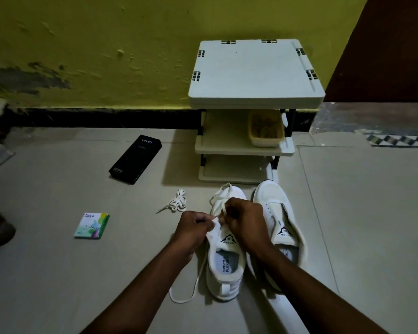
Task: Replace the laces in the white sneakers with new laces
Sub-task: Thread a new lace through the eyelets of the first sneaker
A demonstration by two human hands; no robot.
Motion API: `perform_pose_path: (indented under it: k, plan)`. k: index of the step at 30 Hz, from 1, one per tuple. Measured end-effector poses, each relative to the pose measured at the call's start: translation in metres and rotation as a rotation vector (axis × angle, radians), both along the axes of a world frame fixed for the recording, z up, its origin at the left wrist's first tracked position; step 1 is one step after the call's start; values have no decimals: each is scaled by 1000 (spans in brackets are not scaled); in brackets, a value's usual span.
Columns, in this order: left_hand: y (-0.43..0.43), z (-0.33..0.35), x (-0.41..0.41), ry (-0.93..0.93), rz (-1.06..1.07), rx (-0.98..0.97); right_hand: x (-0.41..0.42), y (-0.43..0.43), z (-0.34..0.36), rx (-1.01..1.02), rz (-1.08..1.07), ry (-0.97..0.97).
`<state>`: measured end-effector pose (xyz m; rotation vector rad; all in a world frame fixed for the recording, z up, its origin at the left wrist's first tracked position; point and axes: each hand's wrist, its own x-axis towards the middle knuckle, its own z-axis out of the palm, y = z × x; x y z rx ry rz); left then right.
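Two white sneakers stand side by side on the floor, toes pointing away from me. Over the left sneaker [225, 268] both hands work. My left hand [193, 227] grips the eyelet flap on the shoe's left side. My right hand [244, 222] pinches a white lace [219, 195] that loops over the toe; its other end trails along the floor [193, 289] beside the shoe. The right sneaker [275, 208] shows no lace, its tongue open. A bundled white lace [176, 202] lies on the floor to the left.
A white plastic shoe rack [253, 71] stands against the yellow wall behind the sneakers, with a beige tub [266, 131] on its middle shelf. A black phone box [135, 159] and a small green-white packet [92, 225] lie on the floor at left.
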<state>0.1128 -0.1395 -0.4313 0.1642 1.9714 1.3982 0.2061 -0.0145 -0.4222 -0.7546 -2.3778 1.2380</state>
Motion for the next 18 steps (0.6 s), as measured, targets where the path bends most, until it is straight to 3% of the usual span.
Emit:
perform_pose_path:
  k: [11, 18]
  plan:
    - [-1, 0, 1, 6, -7, 21, 3, -3, -8, 191, -75, -52]
    - [-1, -2, 3, 99, -16, 1, 2, -8, 5, 459, 85, -49]
